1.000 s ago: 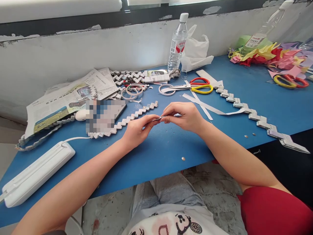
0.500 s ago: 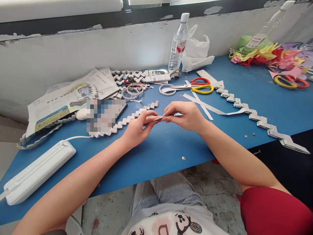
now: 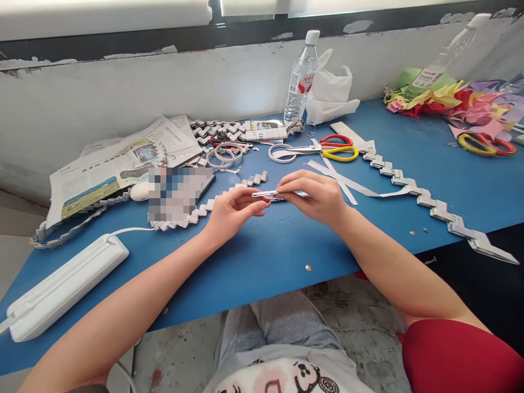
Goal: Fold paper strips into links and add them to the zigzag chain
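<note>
My right hand [image 3: 313, 195] pinches a narrow folded paper strip [image 3: 264, 194] between thumb and fingertips, above the blue table. The strip's free end points left, toward my left hand [image 3: 235, 212]. The left fingers lie just behind that end, with the thumb apart below it; whether they touch the strip is hard to see. A zigzag chain of folded paper [image 3: 202, 210] lies behind my left hand. Another folded paper chain [image 3: 426, 197] stretches along the table to the right of my right hand. Loose white paper strips [image 3: 347, 177] lie beyond the right hand.
Red-and-yellow scissors [image 3: 338, 148] and tape rolls [image 3: 224, 155] lie behind my hands. A water bottle [image 3: 301, 82] stands by a white plastic bag [image 3: 329, 93]. Newspapers [image 3: 102, 174] and a white power strip [image 3: 67, 286] are at left; colored paper pieces [image 3: 462, 103] at far right.
My left thumb has come away from the paper strip and the left hand has loosened. More of the strip's left end shows, while my right hand keeps its pinch.
</note>
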Action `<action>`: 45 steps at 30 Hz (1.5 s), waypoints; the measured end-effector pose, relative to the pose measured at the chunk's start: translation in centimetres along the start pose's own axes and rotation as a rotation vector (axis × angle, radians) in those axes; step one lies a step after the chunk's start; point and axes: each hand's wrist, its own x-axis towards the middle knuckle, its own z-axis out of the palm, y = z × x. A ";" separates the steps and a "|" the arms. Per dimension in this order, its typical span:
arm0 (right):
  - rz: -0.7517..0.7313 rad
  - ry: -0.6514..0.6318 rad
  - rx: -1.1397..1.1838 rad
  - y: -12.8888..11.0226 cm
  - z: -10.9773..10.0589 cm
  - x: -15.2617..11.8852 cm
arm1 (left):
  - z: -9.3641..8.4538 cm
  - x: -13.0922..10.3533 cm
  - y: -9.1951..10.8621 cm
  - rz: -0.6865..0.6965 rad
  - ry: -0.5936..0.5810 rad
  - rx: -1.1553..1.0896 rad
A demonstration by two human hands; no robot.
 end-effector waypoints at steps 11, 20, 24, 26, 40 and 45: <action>0.069 0.039 0.034 -0.3 0.7 0.0 | -0.5 -0.1 -0.9 0.150 0.142 0.187; 0.128 0.069 0.161 -0.6 0.9 0.2 | -0.5 -0.2 -0.8 0.255 0.059 0.245; 0.162 0.048 0.188 -0.5 0.7 0.2 | -0.6 -0.3 -0.8 0.270 0.053 0.273; 0.188 0.030 0.192 -0.5 0.6 0.3 | -0.7 -0.3 -0.9 0.301 0.058 0.305; 0.211 0.210 -0.004 -2.5 2.2 0.1 | -0.6 -0.5 -1.1 0.511 0.056 0.506; 0.064 0.223 -0.153 -2.5 2.2 0.0 | 0.5 -0.6 -0.3 0.067 0.062 0.093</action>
